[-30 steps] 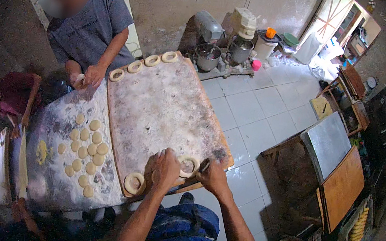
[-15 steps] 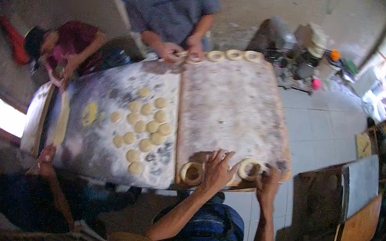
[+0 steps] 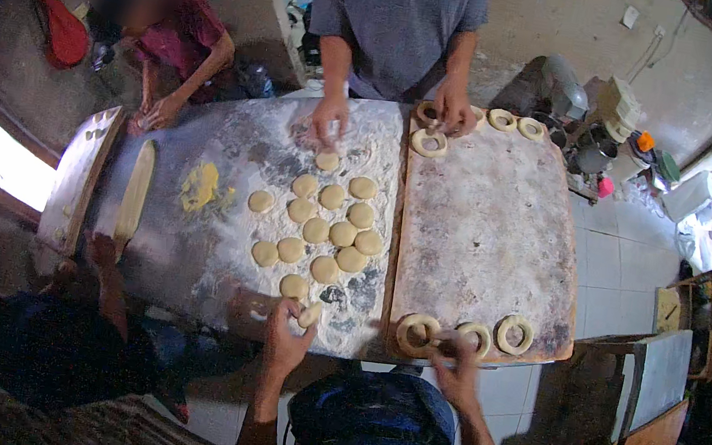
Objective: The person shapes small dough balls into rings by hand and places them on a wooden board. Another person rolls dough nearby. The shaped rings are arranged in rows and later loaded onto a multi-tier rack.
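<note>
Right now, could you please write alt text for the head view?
The wearer's left hand pinches a dough disc at a floured table; the right hand is at dough rings on an adjoining board. Opposite, a grey-shirted co-worker reaches over both surfaces.

The board [image 3: 484,228] is carrying eight dough rings [image 3: 528,339], five toward its far edge, three at its near one; I'm counting sixteen dough discs [image 3: 361,215] left of it, two mixers [image 3: 564,90] beyond.
</note>
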A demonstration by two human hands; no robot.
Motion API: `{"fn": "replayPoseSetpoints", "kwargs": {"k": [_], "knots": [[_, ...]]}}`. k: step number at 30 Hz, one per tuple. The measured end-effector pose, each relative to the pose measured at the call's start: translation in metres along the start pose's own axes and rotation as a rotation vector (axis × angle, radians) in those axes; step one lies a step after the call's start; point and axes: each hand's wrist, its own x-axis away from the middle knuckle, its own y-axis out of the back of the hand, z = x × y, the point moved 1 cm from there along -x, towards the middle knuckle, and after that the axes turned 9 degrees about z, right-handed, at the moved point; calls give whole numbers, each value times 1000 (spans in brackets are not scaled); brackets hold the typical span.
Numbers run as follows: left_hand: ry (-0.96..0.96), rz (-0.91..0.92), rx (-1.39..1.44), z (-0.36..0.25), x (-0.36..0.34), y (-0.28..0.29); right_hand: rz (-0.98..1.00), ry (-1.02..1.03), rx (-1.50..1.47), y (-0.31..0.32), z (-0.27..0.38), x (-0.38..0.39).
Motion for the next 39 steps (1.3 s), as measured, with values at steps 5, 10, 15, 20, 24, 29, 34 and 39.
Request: {"fn": "replayPoseSetpoints", "kwargs": {"k": [5,10,15,20,24,29,34,39], "knots": [[-497,-39,-39,-12,18,5,568,-241,-728,-100,37,-63],[-75,-156,544,-35,11,7,352,-112,-647,-125,66,-67],[84,104,604,-38,7,19,122,-10,-471,-143,82,-66],[18,266,626,-36,-9,24,87,167,-258,-147,85,-71],[-63,353,482,-37,-20,38,83,86,-321,-148,97,-73],[-321,303,375,-30,-34,36,307,62,-458,-139,101,-76],[67,587,1255,-16,-33,25,487,170,-544,-131,105,-84],[-142,565,1071,24,-28,-1,267,-156,-432,-138,77,-96]]}}
